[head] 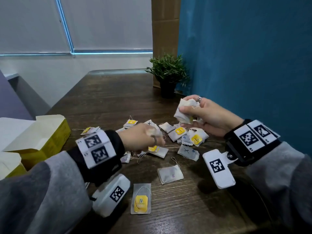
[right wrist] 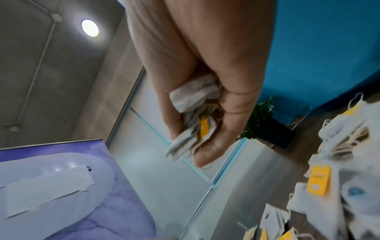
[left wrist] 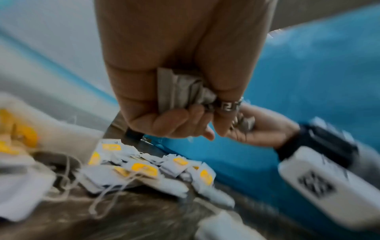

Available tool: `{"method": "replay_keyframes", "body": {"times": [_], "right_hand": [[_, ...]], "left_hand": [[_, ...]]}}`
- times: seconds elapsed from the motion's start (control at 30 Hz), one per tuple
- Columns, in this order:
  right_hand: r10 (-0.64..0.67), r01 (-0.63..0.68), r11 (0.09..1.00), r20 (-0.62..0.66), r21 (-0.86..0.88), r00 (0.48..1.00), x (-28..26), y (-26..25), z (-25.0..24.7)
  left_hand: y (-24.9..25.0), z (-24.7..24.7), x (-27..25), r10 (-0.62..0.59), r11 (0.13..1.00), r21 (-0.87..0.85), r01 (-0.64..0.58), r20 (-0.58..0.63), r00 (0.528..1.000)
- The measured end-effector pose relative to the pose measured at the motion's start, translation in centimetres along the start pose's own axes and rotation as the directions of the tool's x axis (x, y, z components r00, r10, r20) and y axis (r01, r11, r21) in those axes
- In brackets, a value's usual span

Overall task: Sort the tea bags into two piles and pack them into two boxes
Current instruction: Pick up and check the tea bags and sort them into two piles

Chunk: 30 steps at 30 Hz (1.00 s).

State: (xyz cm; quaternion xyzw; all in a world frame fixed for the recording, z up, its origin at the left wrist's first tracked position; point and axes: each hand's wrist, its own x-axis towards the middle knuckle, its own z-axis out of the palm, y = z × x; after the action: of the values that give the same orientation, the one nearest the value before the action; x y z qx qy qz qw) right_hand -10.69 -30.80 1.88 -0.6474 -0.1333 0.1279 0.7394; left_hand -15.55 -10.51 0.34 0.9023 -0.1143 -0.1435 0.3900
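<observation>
A bundle of collected tea bags (head: 184,109) is gripped in the right hand (head: 207,114) above the scattered tea bags (head: 179,137) on the table (head: 104,98), while another few are clenched in the left hand (head: 143,139) (presumably kept separate for sorting), the open yellow box (head: 45,134) waiting nearby.

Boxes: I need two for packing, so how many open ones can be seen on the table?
2, both at the table's left edge: one yellow box with its lid flaps raised, and a second box nearer, partly cut off by the frame and the left sleeve.

Left hand (head: 143,137) motion-blurred; lower box (head: 10,164) cropped.
</observation>
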Motion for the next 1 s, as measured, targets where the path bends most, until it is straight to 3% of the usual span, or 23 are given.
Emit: {"method": "replay_keyframes", "body": {"times": [0.07, 0.2, 0.27, 0.33, 0.43, 0.53, 0.7, 0.8, 0.9, 1.0], "right_hand": [[0.05, -0.051, 0.997, -0.018, -0.064, 0.999, 0.0, -0.1, -1.1], [0.19, -0.15, 0.959, 0.153, -0.24, 0.97, -0.5, 0.2, -2.1], [0.255, -0.165, 0.925, 0.237, -0.342, 0.937, -0.6, 0.5, -2.3], [0.342, -0.152, 0.844, 0.299, -0.515, 0.891, -1.0, 0.9, -1.9], [0.444, -0.142, 0.741, 0.32, -0.656, 0.837, -1.4, 1.8, -1.0], [0.441, -0.1, 0.743, 0.372, -0.662, 0.817, -1.5, 1.9, -0.1], [0.338, -0.039, 0.799, 0.394, -0.601, 0.854, -0.1, 0.8, 0.6], [0.24, -0.055, 0.889, 0.361, -0.454, 0.901, 1.2, 0.0, 0.7], [0.135, -0.06, 0.952, 0.24, -0.299, 0.961, 3.4, -1.2, 0.2], [0.04, -0.017, 0.975, 0.097, -0.223, 0.994, 6.2, -1.8, -0.4]], "left_hand": [[0.0, 1.0, 0.0, 0.002, 0.959, 0.283, -0.032, 0.104, 0.995], [-0.2, 3.4, 0.5, -0.169, 0.8, 0.6, -0.013, 0.246, 0.954], [-0.1, 4.3, 0.8, -0.174, 0.73, 0.682, -0.048, 0.253, 0.952], [0.1, 4.5, 1.0, -0.105, 0.744, 0.665, -0.065, 0.212, 0.971], [-0.1, 3.7, 1.1, -0.017, 0.872, 0.488, -0.053, 0.138, 0.99], [-0.3, 2.4, 1.2, 0.013, 0.979, 0.202, -0.026, 0.066, 0.998], [0.2, 0.4, 1.2, 0.018, 0.992, -0.124, -0.01, 0.062, 0.998], [0.2, -1.4, 1.4, -0.005, 0.904, -0.426, 0.044, 0.093, 0.996], [-0.2, -4.3, 1.7, -0.044, 0.677, -0.723, 0.133, 0.141, 0.989], [-1.4, -7.2, 2.2, -0.024, 0.445, -0.886, 0.127, 0.129, 0.991]]}}
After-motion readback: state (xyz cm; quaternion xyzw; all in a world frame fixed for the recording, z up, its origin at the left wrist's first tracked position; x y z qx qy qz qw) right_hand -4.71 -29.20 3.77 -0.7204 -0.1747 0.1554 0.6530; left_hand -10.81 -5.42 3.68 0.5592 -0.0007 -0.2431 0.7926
